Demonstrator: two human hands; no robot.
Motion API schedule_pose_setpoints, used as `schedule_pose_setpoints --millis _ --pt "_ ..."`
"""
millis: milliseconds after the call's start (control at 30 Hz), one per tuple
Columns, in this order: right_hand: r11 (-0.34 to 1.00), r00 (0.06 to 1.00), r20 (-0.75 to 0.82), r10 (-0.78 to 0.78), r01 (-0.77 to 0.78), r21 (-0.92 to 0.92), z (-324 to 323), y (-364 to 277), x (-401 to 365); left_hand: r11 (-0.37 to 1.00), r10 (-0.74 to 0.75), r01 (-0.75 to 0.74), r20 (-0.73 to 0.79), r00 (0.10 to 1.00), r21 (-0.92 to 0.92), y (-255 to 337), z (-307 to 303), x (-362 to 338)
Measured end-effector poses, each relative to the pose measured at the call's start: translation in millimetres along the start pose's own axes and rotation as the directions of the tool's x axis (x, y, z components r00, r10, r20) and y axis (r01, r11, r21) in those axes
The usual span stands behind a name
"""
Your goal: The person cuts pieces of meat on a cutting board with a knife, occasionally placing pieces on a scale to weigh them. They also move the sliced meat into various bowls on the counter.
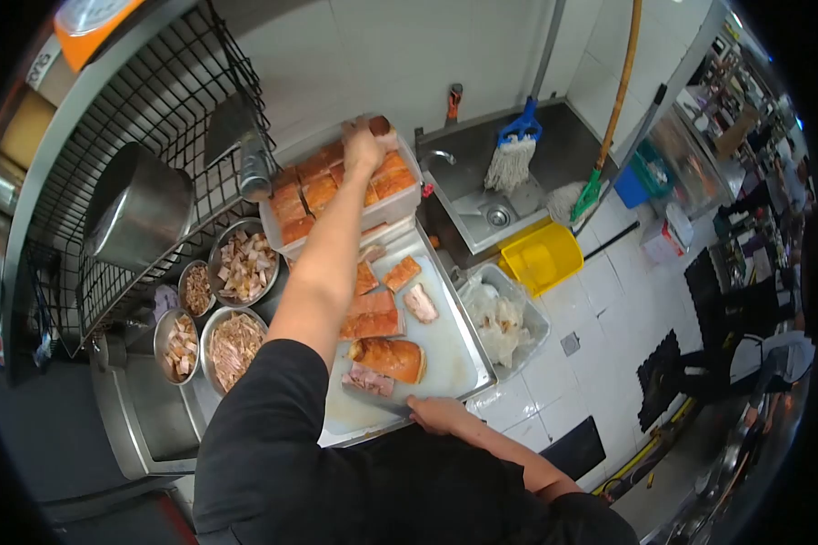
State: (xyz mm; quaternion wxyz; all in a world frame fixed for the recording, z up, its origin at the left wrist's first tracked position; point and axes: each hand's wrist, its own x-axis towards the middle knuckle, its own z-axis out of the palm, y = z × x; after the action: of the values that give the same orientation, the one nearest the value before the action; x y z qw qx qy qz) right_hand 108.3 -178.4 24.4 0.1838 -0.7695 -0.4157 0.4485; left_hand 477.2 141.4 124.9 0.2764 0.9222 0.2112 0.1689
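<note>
My left hand reaches to the far end of a plastic tub packed with browned meat slabs. Its fingers are bent down together among the slabs; what they grip is hidden. Near the tray's front edge, my right hand is closed on what looks like a knife, its grey blade pointing left beside a pink meat piece. A glossy browned roll, a larger slab and smaller pieces lie on the metal-rimmed tray.
Bowls of chopped meat and shredded meat stand left of the tray, below a wire rack with pots. At the right are a sink, mops, a yellow bucket and a bag-lined bin. People stand farther right.
</note>
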Motion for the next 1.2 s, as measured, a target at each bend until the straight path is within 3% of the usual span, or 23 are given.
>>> schedule_pose_setpoints --millis 100,167,233,267,300,333,400,433,467,500,533,567,633,700,767,833,867,967,1033,1100,1133,1167,1200 --pt "0.998 1.0 0.015 0.021 -0.02 -0.053 -0.1 -1.4 -0.6 0.979 0.128 -0.099 -0.158 0.979 0.181 -22.3 16.5 10.9" --pt "0.998 1.0 -0.002 0.001 -0.001 -0.07 12.2 5.3 1.7 0.956 0.211 -0.176 -0.132 0.969 0.234 -27.4 12.2 17.4" --pt "0.999 0.999 -0.045 -0.001 -0.002 -0.049 8.7 -1.7 -6.6 0.958 0.257 -0.262 -0.057 0.965 -0.115 -51.1 13.7 45.6" --pt "0.999 0.992 -0.12 -0.028 0.023 -0.047 11.8 -0.7 -10.2 0.867 0.492 -0.462 -0.174 0.853 0.188 -61.2 6.0 38.9" --pt "0.998 0.983 -0.172 -0.06 0.056 -0.025 14.7 3.1 -12.9 0.663 0.717 -0.569 -0.194 0.669 0.487 -67.2 -4.2 27.8" --pt "0.998 0.981 -0.181 -0.064 0.064 -0.003 11.8 1.6 -19.3 0.669 0.705 -0.553 -0.189 0.683 0.496 -59.8 -25.2 5.1" --pt "0.996 0.98 -0.181 -0.084 0.086 0.001 3.6 7.5 -26.4 0.888 0.423 -0.422 -0.036 0.906 -0.183 -29.0 -82.2 -83.8" --pt "0.995 0.979 -0.179 -0.099 0.099 -0.011 1.7 13.1 -28.2 0.958 0.276 -0.24 0.284 0.918 -0.155 -24.8 -110.0 -131.5" --pt "0.994 0.978 -0.176 -0.112 0.11 -0.021 0.8 17.1 -30.0 0.989 0.114 -0.149 0.535 0.837 0.023 -19.7 -131.7 -182.6" --pt "0.992 0.978 -0.165 -0.125 0.122 -0.03 -3.0 20.7 -31.5 0.986 0.107 -0.167 0.715 0.69 0.013 -50.1 -130.5 -221.5" --pt "0.989 0.981 -0.14 -0.135 0.126 -0.071 -7.9 23.8 -33.5 0.955 -0.029 -0.223 0.813 0.581 0.194 -26.2 -148.7 -263.7" --pt "0.985 0.983 -0.111 -0.145 0.132 -0.115 -12.3 25.7 -35.4 0.954 -0.083 -0.203 0.845 0.527 0.221 -51.9 -133.8 -296.0" --pt "0.976 0.981 -0.09 -0.171 0.156 -0.15 -16.7 24.4 -36.4 0.958 -0.051 -0.208 0.827 0.56 0.2 -82.6 -116.7 -343.1" --pt "0.963 0.979 -0.032 -0.201 0.191 -0.188 -21.9 22.3 -32.6 0.937 -0.194 -0.004 0.531 0.825 0.349 -91.2 -112.1 -376.3" --pt "0.941 0.967 0.011 -0.254 0.25 -0.229 -27.5 18.7 -30.1 0.938 -0.25 0.111 0.419 0.873 0.328 -94.4 -109.8 -402.0" --pt "0.931 0.965 0.067 -0.253 0.261 -0.255 -31.9 13.0 -34.5 0.924 -0.368 0.378 0.382 0.848 0.05 -103.9 -100.1 -424.2" --pt "0.922 0.961 0.078 -0.267 0.278 -0.268 -31.1 14.9 -36.0 0.977 -0.184 0.203 0.235 0.955 -0.059 -100.5 -94.0 -434.8" --pt "0.947 0.967 0.036 -0.253 0.255 -0.197 -19.9 28.1 -48.2 0.991 -0.133 0.127 0.255 0.958 0.041 -94.1 -80.1 -438.9" --pt "0.954 0.963 -0.025 -0.27 0.264 -0.145 -14.5 34.6 -54.8 0.97 -0.236 0.243 0.235 0.943 0.0 -95.4 -79.9 -432.9" --pt "0.956 0.968 -0.015 -0.252 0.246 -0.157 -12.1 33.9 -61.9 0.904 -0.404 0.419 0.154 0.902 -0.087 -118.8 -83.0 -421.9" --pt "0.963 0.975 -0.008 -0.222 0.218 -0.161 -11.3 33.5 -64.4 0.925 -0.374 0.373 0.0 0.928 -0.071 -131.3 -91.1 -419.6" --pt "0.963 0.975 -0.011 -0.222 0.217 -0.162 -9.4 34.0 -62.8 0.926 -0.371 0.37 0.0 0.929 -0.072 -133.0 -100.5 -414.4" --pt "0.961 0.971 -0.032 -0.236 0.228 -0.156 -4.2 36.0 -59.9 0.94 -0.33 0.333 -0.056 0.942 0.073 -132.1 -109.7 -409.6"
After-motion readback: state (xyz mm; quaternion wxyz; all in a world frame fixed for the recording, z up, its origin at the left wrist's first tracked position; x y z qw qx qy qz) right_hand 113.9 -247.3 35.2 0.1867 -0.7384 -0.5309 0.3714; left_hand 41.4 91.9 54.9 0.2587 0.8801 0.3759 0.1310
